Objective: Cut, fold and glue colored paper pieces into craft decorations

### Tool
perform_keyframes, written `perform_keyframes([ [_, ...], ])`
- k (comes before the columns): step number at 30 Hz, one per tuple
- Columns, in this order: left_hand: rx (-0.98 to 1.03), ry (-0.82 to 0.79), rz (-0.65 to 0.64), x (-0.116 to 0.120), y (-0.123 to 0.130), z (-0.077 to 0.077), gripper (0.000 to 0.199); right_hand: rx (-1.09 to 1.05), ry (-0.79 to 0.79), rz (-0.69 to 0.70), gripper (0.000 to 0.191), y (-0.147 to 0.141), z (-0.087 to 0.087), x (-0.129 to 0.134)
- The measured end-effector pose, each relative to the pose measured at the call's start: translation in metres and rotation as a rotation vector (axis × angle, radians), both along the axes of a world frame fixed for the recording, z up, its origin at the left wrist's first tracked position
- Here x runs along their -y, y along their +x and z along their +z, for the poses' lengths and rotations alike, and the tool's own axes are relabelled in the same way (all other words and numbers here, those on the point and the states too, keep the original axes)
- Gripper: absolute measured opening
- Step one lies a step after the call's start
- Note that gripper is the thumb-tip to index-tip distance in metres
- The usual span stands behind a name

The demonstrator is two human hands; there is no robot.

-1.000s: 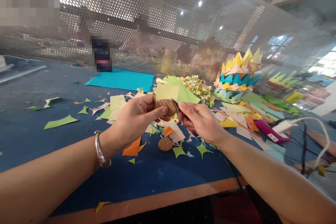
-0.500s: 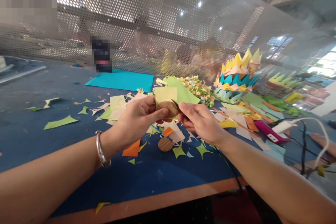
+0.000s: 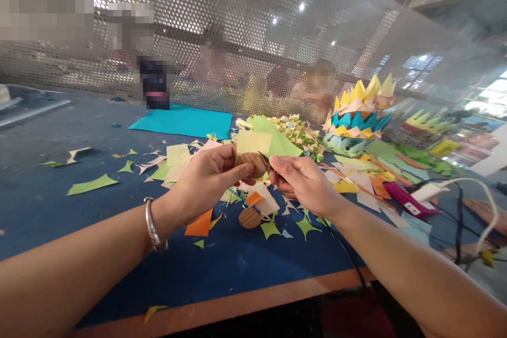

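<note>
Generally, read positions from the held paper as the clock centre, with 12 o'clock pointing away from the person. The table (image 3: 222, 269) spans the work area, its near edge at 6 o'clock. A blue sheet (image 3: 186, 121) lies at 10 o'clock; a spiked paper stack (image 3: 360, 111) stands at 2 o'clock. The left hand (image 3: 202, 179), at 8 o'clock, pinches paper and disc together, thumb on the disc's near face. The right hand (image 3: 304, 179), at 4 o'clock, is closed round a tool. The paper (image 3: 252, 141) is raised above the table, between the hands, behind the disc (image 3: 258, 165). A spare disc (image 3: 249, 218) lies on the table at 6 o'clock, beside green scraps (image 3: 271, 229). The tool (image 3: 262, 155) shows only a dark, pointed tip, at about 2 o'clock on the disc; whether it is scissors cannot be told. The step appears to be trimming round the disc. For a clean edge, press firmly with the thumb so that the paper cannot slip, follow the disc's rim closely, turn paper and disc as one, and hold the left fingers clear of the tip.
</note>
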State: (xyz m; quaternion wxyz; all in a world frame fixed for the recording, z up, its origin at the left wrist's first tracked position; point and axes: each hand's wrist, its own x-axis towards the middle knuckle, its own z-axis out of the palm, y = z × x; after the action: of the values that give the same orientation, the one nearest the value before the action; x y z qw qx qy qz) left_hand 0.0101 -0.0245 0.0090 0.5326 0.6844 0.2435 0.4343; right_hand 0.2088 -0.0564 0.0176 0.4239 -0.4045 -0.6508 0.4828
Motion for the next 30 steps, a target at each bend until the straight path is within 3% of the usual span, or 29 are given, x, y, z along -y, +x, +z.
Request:
perform_keyframes([
  [30, 0.084, -0.028, -0.025, -0.0012, -0.0006, 0.0034, 0.008, 0.063, 0.069, -0.02, 0.048, 0.0013, 0.0009, 0.0006],
])
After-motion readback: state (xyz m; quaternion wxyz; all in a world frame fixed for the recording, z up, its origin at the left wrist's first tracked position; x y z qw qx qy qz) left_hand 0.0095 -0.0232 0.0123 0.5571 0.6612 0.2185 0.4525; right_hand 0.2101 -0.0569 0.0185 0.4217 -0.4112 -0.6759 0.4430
